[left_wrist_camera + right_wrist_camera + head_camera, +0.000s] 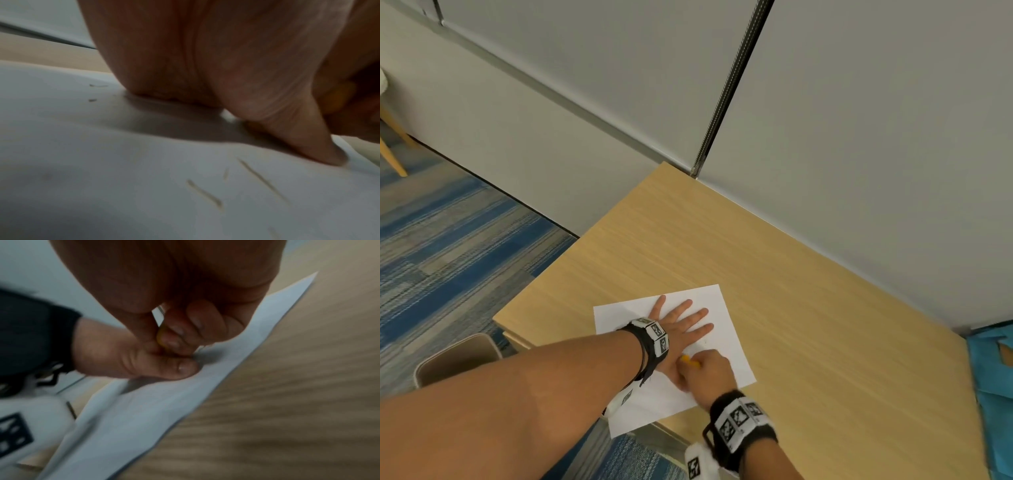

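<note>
A white sheet of paper point(726, 342) lies on the wooden table point(825, 325), its near corner hanging over the front edge. My left hand point(681, 323) presses flat on the sheet with fingers spread. In the left wrist view the palm point(205, 65) and thumb point(308, 139) sit on the paper point(92, 162), beside short pencil strokes point(205, 193). My right hand point(707, 371) grips a yellow pencil point(689, 360) right against the left thumb. The right wrist view shows its fingertips point(174, 340) bunched round the pencil point(159, 335), touching the left thumb point(164, 368). The pencil tip is hidden.
Grey wall panels point(859, 137) close off the table's far side. A beige chair point(455, 356) stands at the table's left corner on blue striped carpet point(448, 240). Something blue point(993, 377) lies past the right end.
</note>
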`<action>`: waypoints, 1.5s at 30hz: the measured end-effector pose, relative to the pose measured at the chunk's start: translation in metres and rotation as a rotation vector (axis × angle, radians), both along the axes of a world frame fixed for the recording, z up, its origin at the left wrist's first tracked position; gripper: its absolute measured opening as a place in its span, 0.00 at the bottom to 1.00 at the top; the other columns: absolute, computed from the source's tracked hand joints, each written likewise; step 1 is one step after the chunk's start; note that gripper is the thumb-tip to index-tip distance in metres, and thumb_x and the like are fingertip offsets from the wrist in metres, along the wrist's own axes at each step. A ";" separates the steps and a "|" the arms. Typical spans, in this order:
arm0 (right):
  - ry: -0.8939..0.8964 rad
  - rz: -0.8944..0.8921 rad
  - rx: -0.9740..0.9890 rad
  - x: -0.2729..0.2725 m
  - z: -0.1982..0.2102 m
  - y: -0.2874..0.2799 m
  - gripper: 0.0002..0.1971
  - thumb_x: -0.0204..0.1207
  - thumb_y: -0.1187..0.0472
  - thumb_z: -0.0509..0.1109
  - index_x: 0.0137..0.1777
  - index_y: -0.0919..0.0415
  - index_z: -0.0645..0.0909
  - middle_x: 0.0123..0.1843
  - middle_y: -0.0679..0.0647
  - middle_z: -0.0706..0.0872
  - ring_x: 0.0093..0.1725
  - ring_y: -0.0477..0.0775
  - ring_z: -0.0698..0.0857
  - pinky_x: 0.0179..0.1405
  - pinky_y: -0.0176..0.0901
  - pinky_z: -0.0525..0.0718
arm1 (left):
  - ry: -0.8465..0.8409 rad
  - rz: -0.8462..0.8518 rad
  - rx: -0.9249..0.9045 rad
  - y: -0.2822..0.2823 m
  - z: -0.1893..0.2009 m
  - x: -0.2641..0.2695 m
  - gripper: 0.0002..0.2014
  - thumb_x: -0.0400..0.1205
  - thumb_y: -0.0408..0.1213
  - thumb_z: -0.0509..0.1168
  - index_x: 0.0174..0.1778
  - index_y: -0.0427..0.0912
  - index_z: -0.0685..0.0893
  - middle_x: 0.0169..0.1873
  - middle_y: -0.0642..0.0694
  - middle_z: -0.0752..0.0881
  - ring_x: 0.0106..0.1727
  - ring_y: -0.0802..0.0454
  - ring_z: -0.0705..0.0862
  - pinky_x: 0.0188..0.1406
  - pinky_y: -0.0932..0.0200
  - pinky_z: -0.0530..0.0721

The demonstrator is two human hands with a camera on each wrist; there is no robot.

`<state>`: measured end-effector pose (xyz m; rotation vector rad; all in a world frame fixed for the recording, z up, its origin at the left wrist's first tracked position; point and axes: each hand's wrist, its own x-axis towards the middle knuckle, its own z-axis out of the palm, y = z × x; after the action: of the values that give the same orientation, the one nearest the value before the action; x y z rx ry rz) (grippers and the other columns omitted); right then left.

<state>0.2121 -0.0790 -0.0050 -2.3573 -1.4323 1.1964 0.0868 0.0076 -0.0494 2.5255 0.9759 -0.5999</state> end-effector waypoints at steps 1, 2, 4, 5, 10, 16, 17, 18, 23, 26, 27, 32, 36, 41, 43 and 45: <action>-0.002 -0.029 -0.013 0.007 0.000 0.003 0.16 0.77 0.50 0.72 0.32 0.58 0.80 0.32 0.52 0.85 0.31 0.53 0.81 0.32 0.42 0.76 | 0.002 -0.005 -0.003 0.000 0.001 0.000 0.64 0.70 0.81 0.65 0.88 0.62 0.28 0.87 0.56 0.23 0.87 0.42 0.22 0.78 0.18 0.29; -0.005 -0.087 -0.013 0.019 0.000 0.010 0.17 0.77 0.49 0.74 0.32 0.59 0.81 0.33 0.52 0.86 0.33 0.54 0.82 0.35 0.43 0.78 | 0.010 -0.009 -0.012 0.001 0.002 -0.001 0.65 0.69 0.82 0.65 0.87 0.62 0.27 0.86 0.56 0.23 0.87 0.43 0.22 0.78 0.18 0.28; 0.002 -0.198 0.013 0.037 0.003 0.022 0.17 0.77 0.49 0.75 0.32 0.59 0.81 0.36 0.54 0.87 0.36 0.56 0.84 0.38 0.44 0.80 | 0.009 -0.004 -0.027 0.001 0.001 -0.001 0.65 0.69 0.82 0.65 0.87 0.63 0.27 0.86 0.57 0.22 0.87 0.43 0.22 0.78 0.19 0.28; 0.000 -0.185 0.013 0.036 0.003 0.023 0.17 0.77 0.49 0.74 0.32 0.59 0.81 0.36 0.54 0.87 0.36 0.56 0.84 0.36 0.43 0.79 | 0.010 -0.002 -0.029 0.001 0.000 -0.003 0.65 0.69 0.82 0.65 0.87 0.63 0.27 0.86 0.57 0.22 0.87 0.43 0.22 0.78 0.19 0.28; 0.310 -0.193 0.030 0.024 0.002 -0.002 0.18 0.78 0.50 0.76 0.31 0.58 0.79 0.24 0.54 0.78 0.20 0.52 0.73 0.24 0.40 0.71 | 0.015 -0.020 -0.017 0.003 0.004 -0.001 0.65 0.69 0.82 0.64 0.87 0.63 0.26 0.86 0.57 0.22 0.87 0.42 0.22 0.78 0.18 0.29; 0.572 -0.278 0.233 0.036 0.019 -0.008 0.15 0.84 0.57 0.72 0.36 0.60 0.79 0.24 0.56 0.76 0.19 0.53 0.69 0.19 0.36 0.68 | 0.017 -0.061 -0.011 0.002 0.002 -0.004 0.66 0.67 0.82 0.67 0.88 0.64 0.29 0.86 0.56 0.22 0.87 0.42 0.22 0.77 0.17 0.27; 0.582 -0.276 0.252 0.035 0.018 -0.012 0.14 0.85 0.58 0.71 0.37 0.62 0.79 0.24 0.56 0.76 0.19 0.53 0.69 0.19 0.36 0.69 | 0.011 -0.105 -0.011 0.003 0.002 -0.005 0.66 0.67 0.81 0.68 0.88 0.65 0.30 0.86 0.56 0.23 0.87 0.42 0.22 0.76 0.17 0.26; 0.611 -0.288 0.268 0.034 0.017 -0.016 0.14 0.85 0.59 0.71 0.38 0.62 0.78 0.24 0.56 0.76 0.19 0.53 0.70 0.19 0.36 0.69 | 0.011 -0.160 -0.021 0.004 0.004 -0.007 0.66 0.67 0.80 0.70 0.88 0.65 0.31 0.86 0.56 0.23 0.86 0.43 0.21 0.76 0.16 0.25; 0.634 -0.471 0.354 0.030 -0.001 -0.034 0.12 0.85 0.59 0.71 0.43 0.67 0.80 0.24 0.57 0.77 0.21 0.54 0.72 0.22 0.41 0.71 | 0.108 -0.458 -0.019 0.008 0.023 -0.010 0.67 0.67 0.73 0.77 0.88 0.68 0.31 0.87 0.55 0.25 0.84 0.41 0.19 0.72 0.14 0.22; 0.619 -0.672 0.318 0.024 -0.011 -0.040 0.14 0.85 0.58 0.71 0.40 0.65 0.77 0.26 0.59 0.78 0.21 0.54 0.74 0.23 0.42 0.75 | 0.156 -0.473 -0.045 0.009 0.036 -0.010 0.63 0.70 0.66 0.79 0.88 0.70 0.37 0.87 0.54 0.23 0.85 0.38 0.19 0.75 0.14 0.25; 0.652 -0.752 0.309 0.023 -0.013 -0.042 0.14 0.85 0.58 0.71 0.40 0.65 0.77 0.27 0.59 0.78 0.22 0.54 0.75 0.24 0.42 0.78 | 0.152 -0.438 -0.059 0.010 0.038 -0.011 0.62 0.72 0.62 0.79 0.88 0.70 0.37 0.86 0.54 0.23 0.85 0.39 0.20 0.77 0.16 0.27; 0.799 -0.969 0.256 0.013 -0.011 -0.052 0.09 0.88 0.60 0.67 0.49 0.65 0.82 0.31 0.60 0.85 0.28 0.58 0.85 0.35 0.50 0.91 | -0.089 -0.103 -0.180 0.005 0.035 -0.018 0.51 0.88 0.54 0.66 0.90 0.47 0.32 0.90 0.49 0.33 0.91 0.48 0.34 0.88 0.41 0.36; 0.852 -0.994 0.248 0.008 -0.011 -0.062 0.10 0.88 0.59 0.67 0.52 0.66 0.82 0.32 0.61 0.89 0.31 0.59 0.88 0.39 0.53 0.92 | -0.125 -0.041 -0.122 -0.010 0.029 -0.015 0.46 0.89 0.60 0.58 0.91 0.47 0.34 0.91 0.48 0.35 0.91 0.46 0.35 0.89 0.41 0.39; 0.673 -0.908 0.245 0.024 -0.010 -0.057 0.12 0.87 0.58 0.69 0.44 0.66 0.79 0.27 0.61 0.85 0.23 0.58 0.82 0.26 0.47 0.88 | -0.088 -0.054 -0.037 -0.024 0.016 -0.012 0.54 0.82 0.70 0.62 0.91 0.49 0.35 0.90 0.51 0.31 0.90 0.44 0.30 0.88 0.37 0.34; 0.554 -0.810 0.230 0.030 -0.009 -0.051 0.14 0.86 0.57 0.69 0.42 0.66 0.77 0.26 0.62 0.83 0.21 0.57 0.79 0.23 0.46 0.85 | -0.098 -0.041 -0.035 -0.024 0.011 -0.013 0.59 0.78 0.74 0.64 0.91 0.49 0.34 0.90 0.52 0.31 0.89 0.45 0.28 0.87 0.37 0.31; 0.403 -0.687 0.202 0.032 -0.009 -0.044 0.16 0.86 0.56 0.69 0.40 0.66 0.76 0.25 0.61 0.83 0.20 0.57 0.79 0.22 0.46 0.83 | -0.091 -0.034 -0.035 -0.024 0.006 -0.012 0.62 0.74 0.77 0.66 0.91 0.54 0.33 0.89 0.53 0.29 0.89 0.45 0.26 0.86 0.33 0.29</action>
<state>0.2438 -0.1231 -0.0141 -2.0360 -0.5149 1.1531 0.0751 -0.0165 -0.0433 2.5193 0.8841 -0.5028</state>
